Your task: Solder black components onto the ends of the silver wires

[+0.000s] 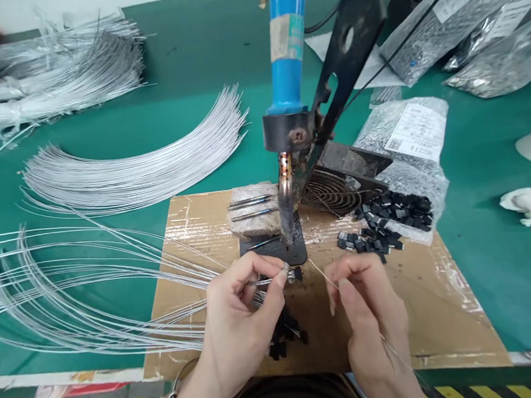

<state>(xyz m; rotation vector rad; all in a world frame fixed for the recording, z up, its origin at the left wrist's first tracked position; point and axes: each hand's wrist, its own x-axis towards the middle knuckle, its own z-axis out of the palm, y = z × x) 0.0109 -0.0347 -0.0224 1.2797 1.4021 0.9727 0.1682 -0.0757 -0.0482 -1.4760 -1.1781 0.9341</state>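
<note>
My left hand (250, 309) is closed in a pinch on a small connector (287, 268), its metal end showing between thumb and index finger. Just past those fingertips sit black connector ends (295, 274) with white wires running back under the hand. In my right hand (368, 307), thumb and fingers are closed on a thin strand of solder wire (317, 267), whose free end points up and left. Above both hands, a blue soldering iron (287, 70) is clamped tip-down in a black stand (349, 35). More black connectors (279, 340) with wires lie below my left hand.
Cardboard (437, 308) covers the green table (183, 59). Loose black connectors (396, 211) lie at right, near a fan (333, 191) and plastic bags (418, 134). A bundle of white wires (140, 171) lies at left. A pale sponge block (253, 224) sits by the iron's tip.
</note>
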